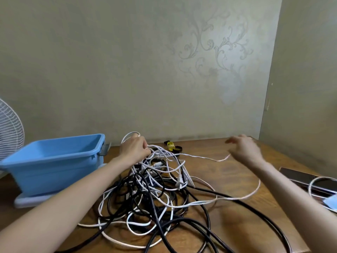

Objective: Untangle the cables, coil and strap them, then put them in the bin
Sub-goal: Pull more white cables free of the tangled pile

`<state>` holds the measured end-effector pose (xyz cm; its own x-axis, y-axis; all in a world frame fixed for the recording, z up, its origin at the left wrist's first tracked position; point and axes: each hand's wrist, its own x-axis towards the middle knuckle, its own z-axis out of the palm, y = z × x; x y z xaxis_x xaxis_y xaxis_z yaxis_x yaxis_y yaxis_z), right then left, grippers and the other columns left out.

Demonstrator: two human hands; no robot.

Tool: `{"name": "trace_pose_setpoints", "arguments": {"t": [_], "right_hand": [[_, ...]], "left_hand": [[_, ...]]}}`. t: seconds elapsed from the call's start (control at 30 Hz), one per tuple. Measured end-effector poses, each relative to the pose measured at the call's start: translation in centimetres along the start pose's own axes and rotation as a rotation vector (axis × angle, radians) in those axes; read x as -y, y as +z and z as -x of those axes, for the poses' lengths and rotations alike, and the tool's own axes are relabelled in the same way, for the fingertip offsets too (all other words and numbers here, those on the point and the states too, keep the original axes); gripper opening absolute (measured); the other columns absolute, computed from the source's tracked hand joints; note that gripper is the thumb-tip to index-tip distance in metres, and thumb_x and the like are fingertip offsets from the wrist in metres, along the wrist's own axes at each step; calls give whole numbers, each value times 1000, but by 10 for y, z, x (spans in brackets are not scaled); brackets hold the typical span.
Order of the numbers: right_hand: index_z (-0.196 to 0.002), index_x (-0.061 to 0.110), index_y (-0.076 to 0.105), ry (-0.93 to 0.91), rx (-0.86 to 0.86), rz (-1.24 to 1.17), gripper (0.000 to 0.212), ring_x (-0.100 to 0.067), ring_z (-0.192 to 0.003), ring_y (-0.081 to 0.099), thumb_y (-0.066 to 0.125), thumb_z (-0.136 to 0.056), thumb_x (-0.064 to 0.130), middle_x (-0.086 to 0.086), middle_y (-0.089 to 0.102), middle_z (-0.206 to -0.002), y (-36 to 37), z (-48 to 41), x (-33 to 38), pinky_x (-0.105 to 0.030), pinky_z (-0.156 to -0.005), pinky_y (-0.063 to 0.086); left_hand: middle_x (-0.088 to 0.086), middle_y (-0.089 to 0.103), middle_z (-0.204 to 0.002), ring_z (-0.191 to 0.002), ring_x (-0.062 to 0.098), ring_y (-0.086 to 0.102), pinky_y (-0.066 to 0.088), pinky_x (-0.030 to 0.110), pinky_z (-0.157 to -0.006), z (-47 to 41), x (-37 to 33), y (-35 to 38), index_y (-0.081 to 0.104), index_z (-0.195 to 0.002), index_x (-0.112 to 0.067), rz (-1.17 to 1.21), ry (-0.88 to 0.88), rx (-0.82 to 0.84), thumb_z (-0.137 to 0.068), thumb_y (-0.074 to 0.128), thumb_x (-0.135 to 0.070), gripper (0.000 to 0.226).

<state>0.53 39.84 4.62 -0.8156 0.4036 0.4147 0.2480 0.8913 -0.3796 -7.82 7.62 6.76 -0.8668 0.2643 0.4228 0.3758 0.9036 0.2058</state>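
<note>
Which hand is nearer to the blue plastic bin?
Left. The left hand grips white cable loops just right of the bin; the right hand is farther right, beyond the cable tangle.

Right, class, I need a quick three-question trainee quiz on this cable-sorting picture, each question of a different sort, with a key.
1. True or false: the blue bin stands to the right of the cable tangle.
2. Multiple choice: the left hand grips A) a black cable only, B) loops of white cable, C) a strap.
3. Fill the gap: seen from the camera, the yellow strap lies ____ the tangle.

Key: 1 false, it stands to the left; 2 B; 3 behind.
</note>
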Motion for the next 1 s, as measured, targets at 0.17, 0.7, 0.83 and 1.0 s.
{"name": "trace_pose_setpoints", "arguments": {"t": [0.17,0.7,0.83,1.0], "right_hand": [[-103,23,73,-565,56,-244,23,-21,-100,59,63,-86,11,1,66,-109,29,31,82,-27,-78,43],[-70,15,64,-199,-227,-865,20,-9,-55,51,65,-83,0,-5,59,-60,16,-15,88,-29,-58,40],[-69,16,59,197,-372,-1322,25,0,-36,39,58,-93,7,-2,51,-58,-14,-32,44,-18,-42,33],[-70,18,55,242,-469,-1234,23,-1,-39,44,59,-92,11,5,57,-49,-8,-25,25,-22,-49,37]], "left_hand": [[1,58,-110,-109,21,56,44,30,-79,1,-2,-2,59,-80,-21,70,29,-62,-80,61,-24,3],[1,57,-100,-95,20,57,40,27,-71,2,41,-19,60,-72,-25,61,-93,-8,-78,66,-24,8],[0,57,-98,-96,21,58,45,31,-77,5,56,-22,61,-70,-25,36,-154,16,-78,67,-24,10],[1,63,-108,-97,22,60,47,32,-82,1,35,-24,57,-63,-30,135,-123,29,-78,69,-22,21]]}}
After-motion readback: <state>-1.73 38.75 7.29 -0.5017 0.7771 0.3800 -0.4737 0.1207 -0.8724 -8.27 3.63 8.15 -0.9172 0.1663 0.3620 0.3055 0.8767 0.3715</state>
